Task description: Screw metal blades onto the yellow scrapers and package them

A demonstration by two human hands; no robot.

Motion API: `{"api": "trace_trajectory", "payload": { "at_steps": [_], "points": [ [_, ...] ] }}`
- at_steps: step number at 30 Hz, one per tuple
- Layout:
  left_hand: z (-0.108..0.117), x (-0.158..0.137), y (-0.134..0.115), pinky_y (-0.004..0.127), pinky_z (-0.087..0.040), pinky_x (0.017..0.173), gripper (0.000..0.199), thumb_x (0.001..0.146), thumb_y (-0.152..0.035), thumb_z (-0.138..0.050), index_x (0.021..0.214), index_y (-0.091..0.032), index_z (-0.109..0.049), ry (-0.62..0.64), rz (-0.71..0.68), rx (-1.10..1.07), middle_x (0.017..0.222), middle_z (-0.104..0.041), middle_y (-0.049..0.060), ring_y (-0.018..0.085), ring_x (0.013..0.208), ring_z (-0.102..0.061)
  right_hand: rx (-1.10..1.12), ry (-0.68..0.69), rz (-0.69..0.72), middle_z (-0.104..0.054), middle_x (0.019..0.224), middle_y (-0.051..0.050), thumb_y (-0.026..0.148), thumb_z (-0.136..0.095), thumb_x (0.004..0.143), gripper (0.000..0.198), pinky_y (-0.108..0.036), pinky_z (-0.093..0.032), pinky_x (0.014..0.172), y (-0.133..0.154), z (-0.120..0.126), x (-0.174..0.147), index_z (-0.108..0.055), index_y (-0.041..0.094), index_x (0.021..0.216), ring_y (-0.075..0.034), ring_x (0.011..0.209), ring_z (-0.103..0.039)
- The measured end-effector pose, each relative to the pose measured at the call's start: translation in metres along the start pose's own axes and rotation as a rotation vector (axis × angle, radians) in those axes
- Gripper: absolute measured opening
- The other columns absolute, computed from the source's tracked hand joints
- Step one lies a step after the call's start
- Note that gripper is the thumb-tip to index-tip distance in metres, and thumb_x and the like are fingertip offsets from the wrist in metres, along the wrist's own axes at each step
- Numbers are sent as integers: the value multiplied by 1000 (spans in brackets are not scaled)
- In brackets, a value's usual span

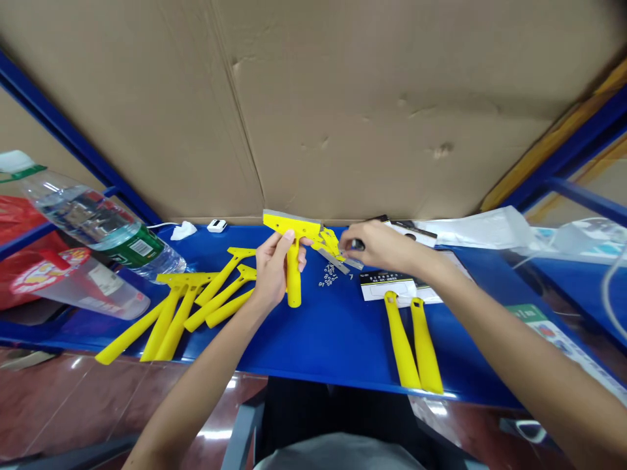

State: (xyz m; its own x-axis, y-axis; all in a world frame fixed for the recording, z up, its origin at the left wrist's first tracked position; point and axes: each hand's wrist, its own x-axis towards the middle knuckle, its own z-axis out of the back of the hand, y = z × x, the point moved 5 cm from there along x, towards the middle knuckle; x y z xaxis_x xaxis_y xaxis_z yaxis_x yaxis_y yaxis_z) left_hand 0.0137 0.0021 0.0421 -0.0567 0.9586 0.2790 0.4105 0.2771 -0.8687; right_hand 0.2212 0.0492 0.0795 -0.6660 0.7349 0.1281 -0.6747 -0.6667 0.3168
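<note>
My left hand (277,261) is closed around the handle of a yellow scraper (294,277), holding it upright with its wide head at the top. A grey metal blade (289,214) lies along the head's upper edge. My right hand (369,245) is curled over the far part of the table, and a dark, rounded tool end (358,245) pokes out of its fist; the rest is hidden. Beside that hand are a pile of small yellow plates (333,243), loose metal blades (334,261) and several small nuts (327,277).
Several yellow scraper handles (169,320) lie at the left and two more (404,343) at the right, near the blue table's (333,346) front edge. A water bottle (112,228) and a plastic cup (93,287) lean in at left. Cardboard (343,117) walls the back.
</note>
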Motion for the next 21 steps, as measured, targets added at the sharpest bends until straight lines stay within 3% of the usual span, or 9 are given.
{"api": "trace_trajectory", "payload": {
  "at_steps": [3, 7, 15, 21],
  "points": [
    [0, -1, -4, 25, -47, 52, 31, 95, -48, -79, 87, -20, -66, -8, -7, -8, 91, -78, 7, 11, 61, -62, -50, 148, -22, -80, 113, -10, 20, -71, 95, 14, -35, -50, 83, 1, -34, -13, -83, 22, 102, -26, 96, -74],
    [-2, -4, -3, 25, -46, 53, 33, 94, -48, -80, 85, -20, -64, 4, 8, -19, 93, -79, 7, 10, 60, -60, -52, 185, -27, -78, 121, -11, 22, -71, 98, 17, -34, -52, 84, 11, -59, -17, -82, 22, 110, -28, 106, -75],
    [-6, -7, 9, 26, -47, 55, 29, 95, -45, -78, 90, -19, -66, 55, 100, -9, 99, -80, 9, 10, 60, -59, -14, 159, 19, -78, 118, -9, 20, -61, 102, 18, -34, -52, 78, 16, -70, -13, -78, 22, 105, -28, 105, -74],
    [-5, -7, 21, 25, -48, 57, 29, 96, -45, -77, 92, -17, -69, 43, 129, 35, 99, -79, 9, 10, 62, -60, -152, 147, 57, -75, 122, -14, 21, -56, 104, 18, -34, -50, 74, 21, -79, -24, -73, 19, 111, -27, 101, -75]
  ]
}}
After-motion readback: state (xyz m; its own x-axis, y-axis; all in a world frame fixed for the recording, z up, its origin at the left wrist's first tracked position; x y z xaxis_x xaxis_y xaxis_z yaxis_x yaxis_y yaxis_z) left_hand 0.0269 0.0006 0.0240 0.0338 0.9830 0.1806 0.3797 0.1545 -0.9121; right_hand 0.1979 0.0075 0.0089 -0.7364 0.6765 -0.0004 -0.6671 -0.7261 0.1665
